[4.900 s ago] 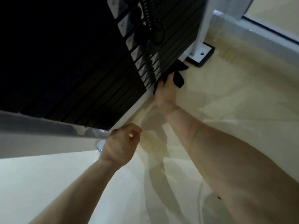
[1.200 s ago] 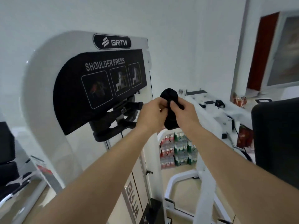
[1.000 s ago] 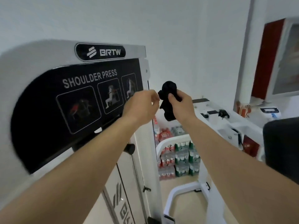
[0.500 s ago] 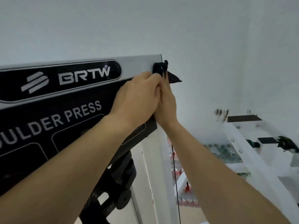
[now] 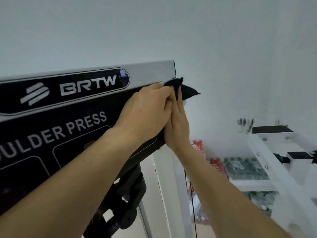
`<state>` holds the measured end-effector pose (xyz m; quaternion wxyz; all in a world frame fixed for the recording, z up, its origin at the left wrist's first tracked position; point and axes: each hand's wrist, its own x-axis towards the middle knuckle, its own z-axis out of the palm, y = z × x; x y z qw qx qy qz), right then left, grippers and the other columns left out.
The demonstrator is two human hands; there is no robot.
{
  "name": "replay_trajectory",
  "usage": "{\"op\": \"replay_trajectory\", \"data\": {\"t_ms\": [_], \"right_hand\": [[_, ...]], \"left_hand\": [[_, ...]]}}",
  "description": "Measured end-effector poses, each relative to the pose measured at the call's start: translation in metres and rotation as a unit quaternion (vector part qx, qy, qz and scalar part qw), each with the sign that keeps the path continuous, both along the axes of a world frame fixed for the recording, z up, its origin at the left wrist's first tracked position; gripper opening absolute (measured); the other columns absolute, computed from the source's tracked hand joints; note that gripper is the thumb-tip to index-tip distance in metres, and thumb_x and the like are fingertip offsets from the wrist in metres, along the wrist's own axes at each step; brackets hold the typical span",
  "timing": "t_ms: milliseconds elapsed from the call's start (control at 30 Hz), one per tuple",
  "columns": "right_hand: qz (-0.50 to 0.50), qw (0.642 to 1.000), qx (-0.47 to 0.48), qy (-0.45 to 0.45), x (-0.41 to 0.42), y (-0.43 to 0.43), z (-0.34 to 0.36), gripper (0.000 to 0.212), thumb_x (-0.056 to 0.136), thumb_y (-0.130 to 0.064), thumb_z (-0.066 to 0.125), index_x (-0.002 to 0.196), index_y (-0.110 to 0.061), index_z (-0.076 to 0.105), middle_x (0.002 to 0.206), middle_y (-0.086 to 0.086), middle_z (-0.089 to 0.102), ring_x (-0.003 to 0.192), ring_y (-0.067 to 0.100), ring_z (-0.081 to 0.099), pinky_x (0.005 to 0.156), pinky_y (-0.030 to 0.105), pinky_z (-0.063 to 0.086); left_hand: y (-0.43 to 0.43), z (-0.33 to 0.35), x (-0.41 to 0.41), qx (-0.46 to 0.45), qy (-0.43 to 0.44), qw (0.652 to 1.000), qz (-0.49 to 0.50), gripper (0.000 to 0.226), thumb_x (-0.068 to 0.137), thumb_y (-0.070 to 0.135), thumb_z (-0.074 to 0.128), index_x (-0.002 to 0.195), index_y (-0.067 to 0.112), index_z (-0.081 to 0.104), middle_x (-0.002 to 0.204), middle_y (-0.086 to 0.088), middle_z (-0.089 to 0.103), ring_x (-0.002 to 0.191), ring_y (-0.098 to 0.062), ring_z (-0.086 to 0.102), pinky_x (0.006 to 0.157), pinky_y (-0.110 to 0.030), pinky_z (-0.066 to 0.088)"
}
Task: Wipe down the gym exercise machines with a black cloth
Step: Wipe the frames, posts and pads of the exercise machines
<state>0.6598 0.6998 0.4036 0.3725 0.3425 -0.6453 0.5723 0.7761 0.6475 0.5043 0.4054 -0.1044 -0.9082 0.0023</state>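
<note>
cloth: I see black cloth (image 5: 187, 91) at shoulder press panel (image 5: 51, 138) top right corner | right hand (image 5: 178, 129): fingers straight, pressing cloth | left hand (image 5: 147, 114): curled alongside, grip can't tell | far right: white shelf (image 5: 252, 185) holds bottle packs (image 5: 245, 169)

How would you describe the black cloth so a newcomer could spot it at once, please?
Find the white machine panel with the BRTW badge, then its upper right corner, where the left hand and right hand meet. The black cloth is the fabric beyond them, the only pointed dark shape against the pale wall.
</note>
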Motion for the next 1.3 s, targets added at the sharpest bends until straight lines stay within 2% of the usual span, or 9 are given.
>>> {"op": "replay_trajectory", "data": {"t_ms": [167,367,500,667,800,967,1100,1200,1300], "right_hand": [[0.017,0.998,0.033,-0.053,0.004,0.007,-0.066,0.055,0.108,-0.034,0.025,0.159,-0.032,0.006,0.167,-0.009,0.000,0.152,0.012,0.014,0.117,0.033,0.035],[0.026,0.993,0.009,-0.115,-0.037,0.008,0.028,0.054,0.105,-0.030,0.018,0.158,-0.020,0.016,0.167,0.002,0.006,0.153,0.016,0.004,0.124,0.035,0.009],[0.063,0.988,-0.002,-0.142,-0.057,0.014,0.025,0.052,0.106,-0.029,0.022,0.158,-0.026,0.014,0.166,-0.007,0.007,0.151,0.011,0.011,0.120,0.032,0.018],[0.088,0.968,-0.017,-0.234,-0.048,0.015,-0.005,0.061,0.095,-0.048,0.023,0.155,-0.042,0.011,0.160,-0.005,0.030,0.141,0.021,0.037,0.114,0.050,0.035],[0.102,0.973,-0.039,-0.203,-0.035,0.017,0.026,0.052,0.106,-0.034,0.025,0.157,-0.031,0.016,0.165,-0.005,0.017,0.149,0.015,0.022,0.120,0.037,0.022],[0.078,0.981,-0.022,-0.174,-0.040,0.019,0.049,0.049,0.107,-0.028,0.027,0.156,-0.030,0.023,0.165,-0.009,0.015,0.146,0.016,0.029,0.107,0.030,0.029],[0.072,0.958,-0.046,-0.273,-0.032,0.013,-0.006,0.048,0.106,-0.033,0.029,0.154,-0.026,0.029,0.141,0.003,0.053,0.120,0.020,0.055,0.097,0.033,0.041],[0.068,0.948,-0.054,-0.306,-0.020,0.015,-0.023,0.031,0.107,-0.026,0.033,0.123,-0.016,0.058,0.098,0.001,0.064,0.084,0.011,0.056,0.077,0.029,0.039],[0.045,0.957,-0.030,-0.286,-0.010,0.025,-0.024,0.026,0.105,-0.022,0.038,0.092,-0.013,0.059,0.077,-0.003,0.060,0.070,0.007,0.053,0.060,0.020,0.035]], "left_hand": [[-0.003,-0.010,0.005,0.041,-0.023,0.999,-0.018,0.014,0.097,0.028,0.055,0.104,0.024,0.067,0.097,0.011,0.063,0.083,-0.010,0.063,0.076,-0.036,0.057],[-0.001,-0.003,0.012,0.200,-0.023,0.977,-0.068,0.010,0.095,0.022,0.062,0.102,0.027,0.068,0.088,0.020,0.065,0.084,0.007,0.062,0.074,-0.004,0.046],[-0.006,-0.001,0.019,0.182,-0.026,0.980,-0.075,0.011,0.095,0.020,0.062,0.103,0.023,0.069,0.092,0.016,0.066,0.089,0.001,0.062,0.077,-0.009,0.049],[-0.009,-0.009,0.025,0.145,-0.043,0.986,-0.070,0.015,0.096,0.021,0.060,0.108,0.022,0.068,0.099,0.014,0.064,0.090,-0.002,0.062,0.080,-0.014,0.051],[-0.010,-0.013,0.027,0.119,-0.041,0.989,-0.072,0.015,0.094,0.025,0.059,0.105,0.022,0.068,0.099,0.013,0.063,0.089,-0.004,0.062,0.078,-0.020,0.054],[-0.007,-0.021,0.026,0.095,-0.040,0.992,-0.074,0.014,0.094,0.025,0.058,0.103,0.023,0.068,0.098,0.014,0.061,0.085,-0.005,0.063,0.075,-0.029,0.057],[-0.003,-0.027,0.026,0.085,-0.049,0.993,-0.072,0.015,0.095,0.024,0.057,0.106,0.023,0.068,0.099,0.014,0.061,0.087,-0.004,0.063,0.076,-0.028,0.057],[0.002,-0.035,0.027,0.072,-0.069,0.993,-0.067,0.015,0.096,0.023,0.056,0.106,0.023,0.068,0.100,0.015,0.060,0.086,-0.005,0.062,0.076,-0.030,0.057],[0.006,-0.039,0.031,0.058,-0.082,0.992,-0.070,0.019,0.095,0.028,0.051,0.102,0.023,0.068,0.097,0.012,0.060,0.082,-0.010,0.061,0.072,-0.037,0.056]]}}
